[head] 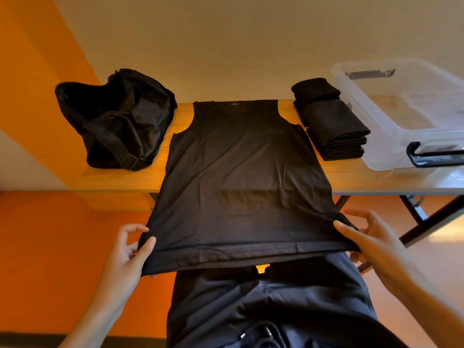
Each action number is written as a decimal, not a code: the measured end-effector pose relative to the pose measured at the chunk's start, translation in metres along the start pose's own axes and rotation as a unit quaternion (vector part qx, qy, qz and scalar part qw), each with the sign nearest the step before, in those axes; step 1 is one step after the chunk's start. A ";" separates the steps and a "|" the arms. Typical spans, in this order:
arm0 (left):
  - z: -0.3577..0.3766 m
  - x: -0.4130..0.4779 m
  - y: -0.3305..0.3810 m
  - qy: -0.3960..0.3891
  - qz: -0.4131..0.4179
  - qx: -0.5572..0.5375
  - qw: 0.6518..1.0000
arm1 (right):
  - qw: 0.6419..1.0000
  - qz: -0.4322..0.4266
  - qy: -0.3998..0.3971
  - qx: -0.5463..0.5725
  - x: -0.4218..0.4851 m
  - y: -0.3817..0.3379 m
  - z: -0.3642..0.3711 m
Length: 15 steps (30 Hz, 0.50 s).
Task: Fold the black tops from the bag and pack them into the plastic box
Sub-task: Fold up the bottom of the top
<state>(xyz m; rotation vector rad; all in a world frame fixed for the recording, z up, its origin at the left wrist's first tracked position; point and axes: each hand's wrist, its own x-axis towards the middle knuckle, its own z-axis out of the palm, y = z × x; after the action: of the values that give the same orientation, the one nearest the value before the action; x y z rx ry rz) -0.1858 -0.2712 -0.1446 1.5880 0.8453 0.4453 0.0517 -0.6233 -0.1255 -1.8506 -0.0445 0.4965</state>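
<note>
1. Left hand (125,249) and right hand (371,237) each pinch a hem corner of the top (241,172).
2. Top overhangs the table (351,177) edge, between bag (115,119) and stack (331,121).
3. Box (391,136) sits right; orange floor (50,247) below.

We note wooden table (351,177) standing against cream wall (226,46). Orange painted band (30,59) on wall at left. Black metal legs (426,222) under table's right end. Orange floor (50,247) below. Dark trousers (276,310) at lower middle.
</note>
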 end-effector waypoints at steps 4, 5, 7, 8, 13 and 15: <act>-0.011 -0.010 -0.005 -0.059 -0.005 0.032 0.998 | 0.999 -0.039 0.013 0.022 -0.016 0.006 -0.008; -0.014 -0.014 -0.005 -0.071 -0.010 0.033 0.997 | 0.998 -0.053 0.009 0.024 -0.020 0.007 -0.009; -0.020 -0.019 -0.005 -0.089 -0.012 0.037 0.995 | 0.998 -0.064 -0.010 0.024 -0.025 0.007 -0.011; -0.023 -0.021 -0.006 -0.093 -0.011 0.038 0.995 | 0.998 -0.057 -0.021 0.022 -0.028 0.007 -0.012; -0.025 -0.020 -0.009 -0.097 -0.005 0.048 0.994 | 0.998 -0.021 -0.061 0.011 -0.026 0.012 -0.023; -0.021 -0.020 -0.008 -0.098 -0.004 0.037 0.994 | 0.997 -0.007 -0.072 0.014 -0.026 0.012 -0.026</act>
<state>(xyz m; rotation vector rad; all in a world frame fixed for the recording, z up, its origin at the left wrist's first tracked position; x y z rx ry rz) -0.2162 -0.2711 -0.1449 1.6650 0.7241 0.2497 0.0351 -0.6583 -0.1221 -1.7842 -0.1464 0.6182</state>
